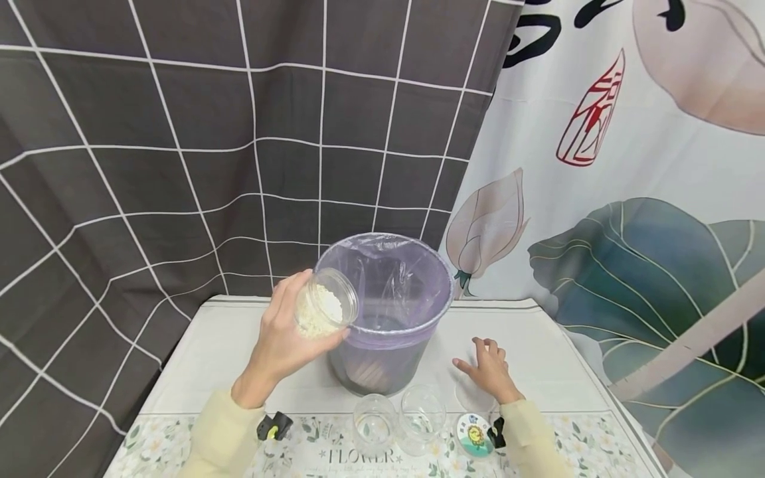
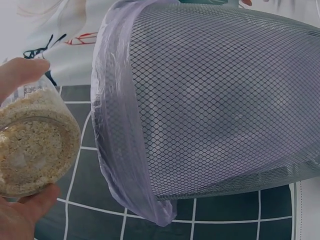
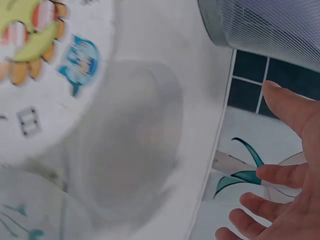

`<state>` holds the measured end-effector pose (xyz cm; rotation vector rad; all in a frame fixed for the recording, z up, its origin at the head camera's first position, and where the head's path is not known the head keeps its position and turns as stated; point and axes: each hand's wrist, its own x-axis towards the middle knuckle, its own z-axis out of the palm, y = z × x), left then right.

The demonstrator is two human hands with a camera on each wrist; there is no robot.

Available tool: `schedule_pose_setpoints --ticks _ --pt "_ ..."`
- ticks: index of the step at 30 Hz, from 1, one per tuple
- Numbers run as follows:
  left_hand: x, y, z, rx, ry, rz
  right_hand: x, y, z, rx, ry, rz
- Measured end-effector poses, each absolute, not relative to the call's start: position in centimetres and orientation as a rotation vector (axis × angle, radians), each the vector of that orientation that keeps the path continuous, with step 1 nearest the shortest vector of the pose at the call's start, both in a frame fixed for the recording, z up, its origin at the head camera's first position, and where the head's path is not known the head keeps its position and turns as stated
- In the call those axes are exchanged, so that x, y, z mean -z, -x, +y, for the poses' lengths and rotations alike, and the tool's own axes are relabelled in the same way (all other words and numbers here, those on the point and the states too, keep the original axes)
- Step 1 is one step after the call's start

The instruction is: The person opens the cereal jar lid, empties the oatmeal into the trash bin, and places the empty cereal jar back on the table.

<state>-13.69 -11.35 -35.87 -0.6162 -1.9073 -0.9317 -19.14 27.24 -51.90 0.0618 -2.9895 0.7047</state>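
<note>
My left hand (image 1: 285,335) grips a clear jar (image 1: 327,304) of pale, crumbly flakes, tilted with its mouth toward the bin. In the left wrist view the thumb and a finger hold the jar (image 2: 37,145) from either side, and the flakes fill its bottom. Close beside it stands a mesh bin (image 1: 376,368) with a purple plastic bag (image 2: 117,120) folded over its rim. The right hand (image 1: 493,373) holds nothing; it hovers over the table right of the bin, fingers spread and slightly bent in the right wrist view.
Two clear containers (image 1: 374,421) stand in front of the bin. Near the right wrist lie a round cartoon-printed disc (image 1: 475,435) and a faint transparent round piece (image 1: 472,396). A dark gridded curtain (image 1: 179,166) and a printed white cloth (image 1: 502,146) hang behind the table (image 1: 239,345).
</note>
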Motion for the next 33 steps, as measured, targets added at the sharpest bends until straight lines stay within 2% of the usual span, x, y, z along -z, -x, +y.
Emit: schedule_pose_setpoints --ticks 33 --pt "34.4 15.6 -11.6 0.835 0.691 -2.025 47.2 22.5 26.7 -0.725 -0.204 -2.918"
